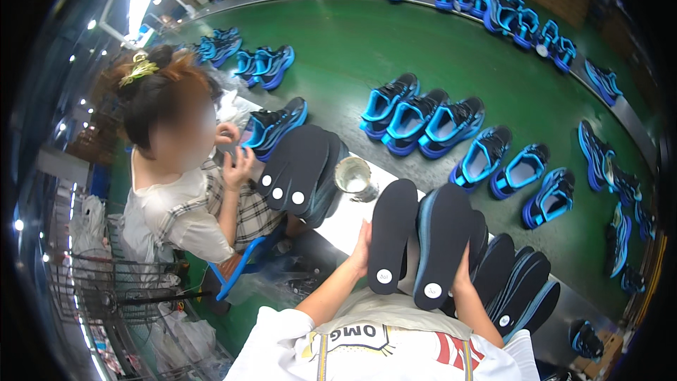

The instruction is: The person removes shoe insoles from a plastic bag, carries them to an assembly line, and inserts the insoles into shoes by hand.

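My left hand [362, 248] is closed on the outer edge of a black insole [393, 229], with another dark edge showing behind it. A stack of black insoles [444, 240] with blue-grey edges is gripped by my right hand [462, 276], whose fingers are mostly hidden behind it. Both lots are held side by side in front of my apron [360, 336], heels toward me, each with a round white sticker at the heel. More insole stacks [522, 286] lie just right of my right hand.
A jar [354, 178] stands on the white bench [338, 229], beside another insole pile [300, 169]. Black-and-blue sneakers [451, 123] stand in rows on the green surface [331, 35]. At left a co-worker [187, 190] sits on a blue stool [236, 268], near a wire rack [92, 286].
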`<move>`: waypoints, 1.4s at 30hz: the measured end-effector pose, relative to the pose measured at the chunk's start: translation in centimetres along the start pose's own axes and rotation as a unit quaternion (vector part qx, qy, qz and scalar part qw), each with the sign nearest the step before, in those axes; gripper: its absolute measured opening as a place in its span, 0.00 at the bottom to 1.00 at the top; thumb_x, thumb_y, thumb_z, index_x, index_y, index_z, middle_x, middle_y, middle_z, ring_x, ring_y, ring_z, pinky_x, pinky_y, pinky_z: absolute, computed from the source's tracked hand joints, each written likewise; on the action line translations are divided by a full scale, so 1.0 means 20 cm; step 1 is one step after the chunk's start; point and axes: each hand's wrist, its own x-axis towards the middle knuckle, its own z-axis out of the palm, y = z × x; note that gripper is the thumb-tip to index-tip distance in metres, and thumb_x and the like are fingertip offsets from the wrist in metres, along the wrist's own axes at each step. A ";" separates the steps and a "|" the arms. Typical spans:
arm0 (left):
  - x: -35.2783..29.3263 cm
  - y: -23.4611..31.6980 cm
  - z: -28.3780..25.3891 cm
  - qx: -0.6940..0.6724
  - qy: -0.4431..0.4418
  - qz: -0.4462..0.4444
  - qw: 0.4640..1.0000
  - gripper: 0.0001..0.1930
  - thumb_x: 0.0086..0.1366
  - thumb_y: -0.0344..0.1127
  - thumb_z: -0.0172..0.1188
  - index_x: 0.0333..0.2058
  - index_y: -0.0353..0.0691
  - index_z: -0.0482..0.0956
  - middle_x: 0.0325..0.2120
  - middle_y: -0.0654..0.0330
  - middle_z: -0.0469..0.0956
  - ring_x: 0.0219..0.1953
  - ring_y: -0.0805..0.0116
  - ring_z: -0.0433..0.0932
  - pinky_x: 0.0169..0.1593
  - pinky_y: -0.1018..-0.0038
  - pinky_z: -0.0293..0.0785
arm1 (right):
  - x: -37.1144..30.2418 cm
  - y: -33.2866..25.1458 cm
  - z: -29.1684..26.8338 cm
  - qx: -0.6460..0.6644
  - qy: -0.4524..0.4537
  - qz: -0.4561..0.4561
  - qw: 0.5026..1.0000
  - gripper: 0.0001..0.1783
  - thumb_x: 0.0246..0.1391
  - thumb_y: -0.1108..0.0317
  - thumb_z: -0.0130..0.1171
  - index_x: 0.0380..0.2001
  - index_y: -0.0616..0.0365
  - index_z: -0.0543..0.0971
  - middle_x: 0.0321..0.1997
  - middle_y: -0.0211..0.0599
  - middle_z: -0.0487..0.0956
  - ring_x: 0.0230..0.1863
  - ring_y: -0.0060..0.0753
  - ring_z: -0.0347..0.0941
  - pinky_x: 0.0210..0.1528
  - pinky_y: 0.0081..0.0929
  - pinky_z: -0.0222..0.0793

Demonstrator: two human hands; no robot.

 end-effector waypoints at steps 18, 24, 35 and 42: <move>-0.02 0.21 -0.02 0.263 0.037 0.115 0.957 0.31 0.57 0.53 0.46 0.54 0.38 0.55 0.51 0.53 0.61 0.54 0.64 0.60 0.55 0.71 0.56 | -0.21 -0.31 0.23 -0.050 0.104 -0.217 0.969 0.35 0.55 0.43 0.24 0.61 0.51 0.40 0.65 0.40 0.38 0.66 0.38 0.31 0.61 0.39 0.20; 0.36 1.23 -0.18 0.640 0.089 0.532 0.546 0.14 0.49 0.34 0.58 0.36 0.38 0.73 0.35 0.53 0.72 0.38 0.56 0.71 0.41 0.68 0.65 | -0.23 -0.47 0.62 -0.695 0.100 -0.205 0.682 0.37 0.43 0.57 0.56 0.55 0.59 0.57 0.62 0.49 0.48 0.63 0.54 0.37 0.61 0.42 0.35; 1.11 1.58 -0.47 0.897 -0.185 0.249 0.315 0.50 0.44 0.50 0.62 0.59 0.64 0.33 0.28 0.53 0.74 0.34 0.59 0.73 0.40 0.66 0.61 | -0.24 -0.49 0.69 -0.689 0.262 -0.202 0.645 0.39 0.38 0.63 0.59 0.55 0.59 0.56 0.61 0.50 0.50 0.62 0.52 0.45 0.60 0.37 0.42; 1.15 1.72 -0.40 0.643 -0.188 0.526 0.524 0.23 0.47 0.51 0.58 0.41 0.46 0.72 0.21 0.59 0.72 0.25 0.60 0.72 0.33 0.68 0.62 | 0.24 -0.71 1.15 -0.771 0.096 -0.194 0.599 0.22 0.48 0.65 0.53 0.45 0.65 0.68 0.48 0.52 0.68 0.50 0.50 0.62 0.53 0.34 0.55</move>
